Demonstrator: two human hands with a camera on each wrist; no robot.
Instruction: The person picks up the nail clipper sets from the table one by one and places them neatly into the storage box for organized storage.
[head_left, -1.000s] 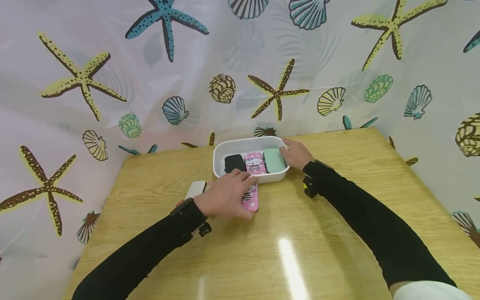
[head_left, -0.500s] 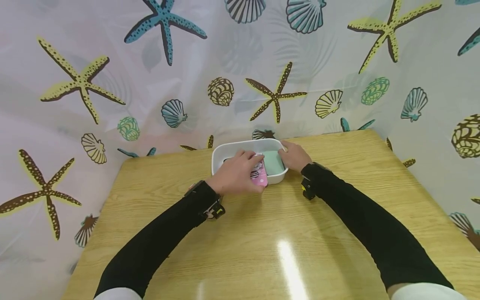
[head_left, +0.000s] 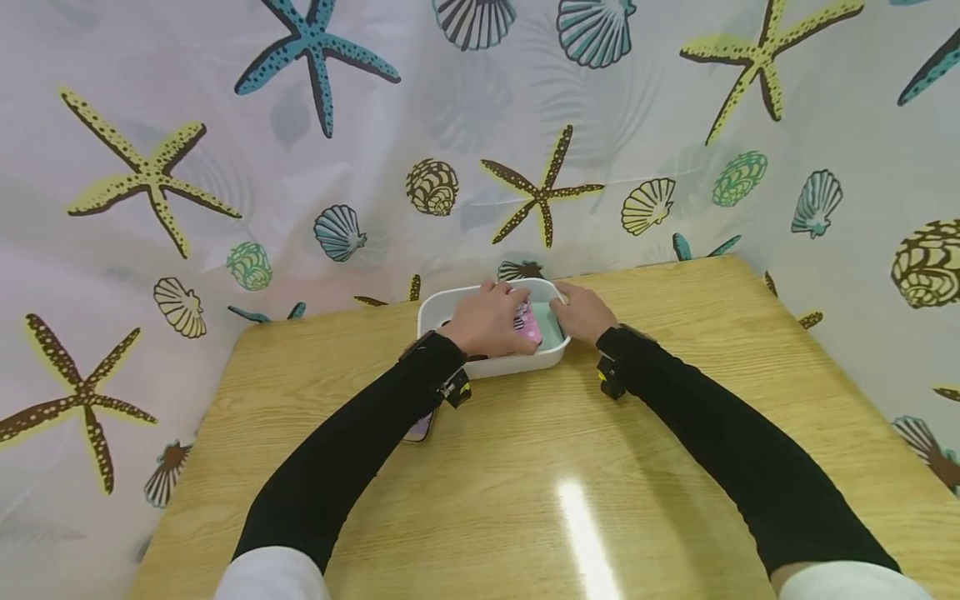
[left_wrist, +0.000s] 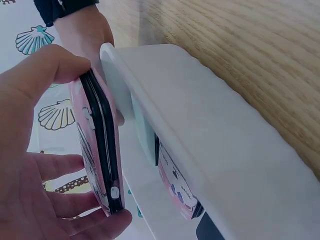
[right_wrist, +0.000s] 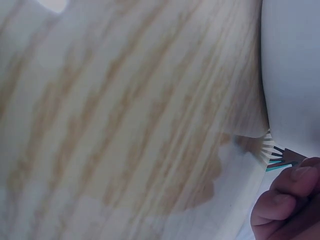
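Observation:
My left hand [head_left: 487, 321] holds a small flat pink case [head_left: 528, 323] with a cartoon print, tilted, over the white plastic tub [head_left: 517, 365]. The left wrist view shows thumb and fingertips pinching that case by its edges, its black-lined side facing the camera. Inside the tub are a mint-green case [head_left: 550, 329], another pink printed case [left_wrist: 177, 185] and a black one [left_wrist: 209, 230], partly hidden by my left hand or the tub wall. At the tub's right end, my right hand [head_left: 585, 312] grips the rim; in the right wrist view only some curled fingers [right_wrist: 290, 200] show.
On the wooden table [head_left: 600, 433], a pinkish case [head_left: 420, 428] lies partly hidden beneath my left sleeve [head_left: 360, 442]. A white curtain [head_left: 375, 150] printed with starfish and shells hangs behind the table's back edge.
My left hand took the pink case from the table in front of the tub, lifted it and carried it over the tub. The right hand stays on the rim.

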